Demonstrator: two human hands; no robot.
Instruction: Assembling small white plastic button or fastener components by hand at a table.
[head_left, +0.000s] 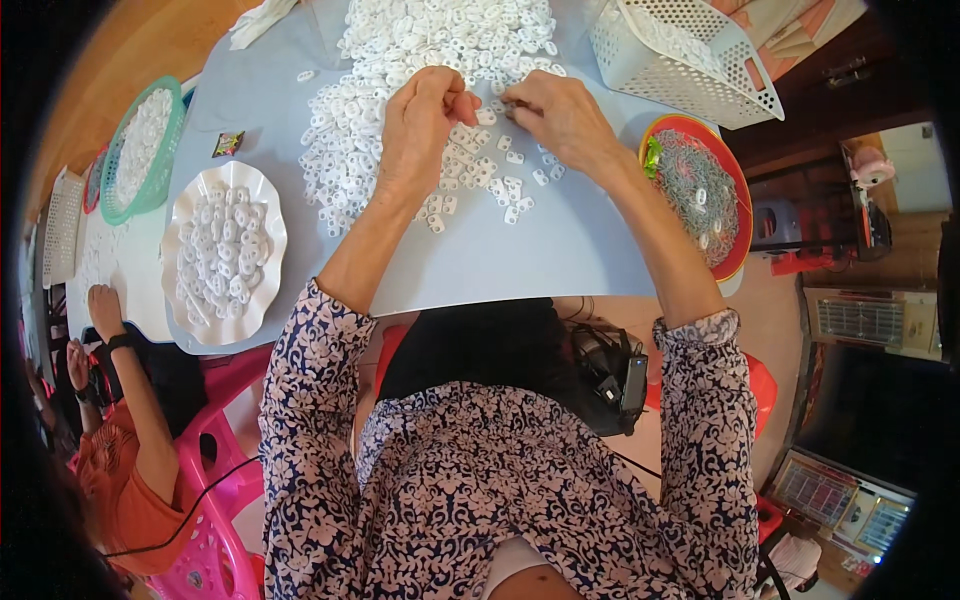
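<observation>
Across the table lies a big heap of small white plastic pieces with holes (345,130), spreading toward me in a loose scatter. Over its near right part, my left hand (418,125) is closed with curled fingers. A single white piece (487,117) shows beside its fingertips. My right hand (562,118) faces it a short way off, thumb and forefinger pinched together; what they hold is too small to make out. To the right stands a red basin with a yellow rim (743,190), filled with thin grey bits and a few white pieces.
A scalloped white dish (180,300) of finished-looking white pieces stands at left, near a small wrapper (228,144). A perforated white basket (690,85) is at the back right. Further left are a green basket (120,205) and a person in an orange shirt (150,520) on a pink chair (205,540).
</observation>
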